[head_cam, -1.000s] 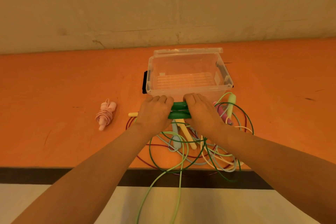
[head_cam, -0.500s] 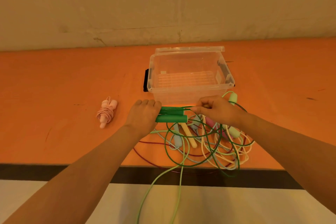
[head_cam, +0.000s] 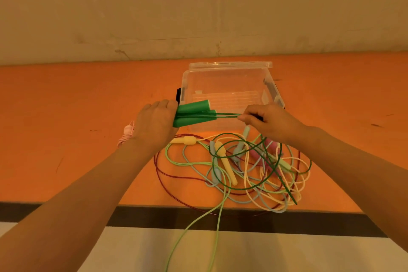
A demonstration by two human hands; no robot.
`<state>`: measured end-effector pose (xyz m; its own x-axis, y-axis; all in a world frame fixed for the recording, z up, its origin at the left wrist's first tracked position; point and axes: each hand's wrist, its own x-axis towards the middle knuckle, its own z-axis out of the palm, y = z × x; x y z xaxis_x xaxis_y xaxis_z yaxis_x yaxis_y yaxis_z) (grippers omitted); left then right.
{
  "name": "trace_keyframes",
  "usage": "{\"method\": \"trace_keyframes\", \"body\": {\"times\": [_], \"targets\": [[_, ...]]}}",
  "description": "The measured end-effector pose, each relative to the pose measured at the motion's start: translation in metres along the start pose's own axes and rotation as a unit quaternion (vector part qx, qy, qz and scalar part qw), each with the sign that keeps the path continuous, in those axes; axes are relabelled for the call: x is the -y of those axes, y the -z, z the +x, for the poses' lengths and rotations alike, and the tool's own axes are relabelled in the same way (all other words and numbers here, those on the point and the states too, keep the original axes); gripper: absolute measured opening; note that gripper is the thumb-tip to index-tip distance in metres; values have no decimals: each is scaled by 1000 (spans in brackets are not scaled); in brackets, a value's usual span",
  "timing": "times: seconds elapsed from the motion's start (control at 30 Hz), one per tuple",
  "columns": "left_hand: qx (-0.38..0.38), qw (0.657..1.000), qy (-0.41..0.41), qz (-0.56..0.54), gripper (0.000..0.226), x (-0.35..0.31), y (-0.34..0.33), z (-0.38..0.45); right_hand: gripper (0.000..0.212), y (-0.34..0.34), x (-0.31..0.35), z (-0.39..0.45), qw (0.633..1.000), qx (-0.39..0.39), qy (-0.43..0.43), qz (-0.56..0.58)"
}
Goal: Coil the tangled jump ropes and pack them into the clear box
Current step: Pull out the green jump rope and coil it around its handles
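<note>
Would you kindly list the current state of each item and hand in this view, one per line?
clear box: open, nothing inside, lid behind.
green handles: paired, gripped by left hand.
green cord: strands stretched taut from the handles to right hand, which pinches them; the rest loose.
tangled ropes: uncoiled on the orange table, some hanging off the edge.
pink rope: coiled, left of the hands.

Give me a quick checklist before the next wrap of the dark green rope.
1. Left hand grips both green handles: ok.
2. Right hand pinches the green cord strands taut: ok.
3. Loose green cord free of the tangled pile: not ok, it loops through other ropes.
4. Clear box open and empty: ok.
5. Pink rope coiled: ok, not yet boxed.
</note>
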<state>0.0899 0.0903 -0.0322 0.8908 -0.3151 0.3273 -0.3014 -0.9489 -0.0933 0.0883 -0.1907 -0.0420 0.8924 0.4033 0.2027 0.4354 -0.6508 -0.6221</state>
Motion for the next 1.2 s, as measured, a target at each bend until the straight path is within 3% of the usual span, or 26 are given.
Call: {"method": "trace_keyframes", "body": {"times": [0.17, 0.27, 0.37, 0.53, 0.67, 0.8, 1.2], "targets": [[-14, 1000, -11, 23, 24, 9, 32, 16, 35, 27, 11, 16, 995, -62, 44, -65], [-22, 999, -17, 27, 24, 16, 60, 30, 43, 52, 34, 27, 993, -71, 57, -76], [-50, 998, -13, 38, 22, 21, 93, 44, 34, 78, 58, 38, 988, -82, 77, -109], [-78, 994, -17, 68, 20, 36, 150, 74, 18, 129, 95, 61, 993, -70, 57, -78], [-103, 993, -9, 55, 18, 47, 190, 97, 16, 172, 126, 74, 991, -122, 50, -16], [-113, 992, -12, 64, 19, 49, 217, 111, 13, 202, 149, 84, 987, -137, 74, -29], [-61, 998, -32, -7, 16, 39, 219, 116, 21, 182, 116, 78, 990, -80, 9, -112]]}}
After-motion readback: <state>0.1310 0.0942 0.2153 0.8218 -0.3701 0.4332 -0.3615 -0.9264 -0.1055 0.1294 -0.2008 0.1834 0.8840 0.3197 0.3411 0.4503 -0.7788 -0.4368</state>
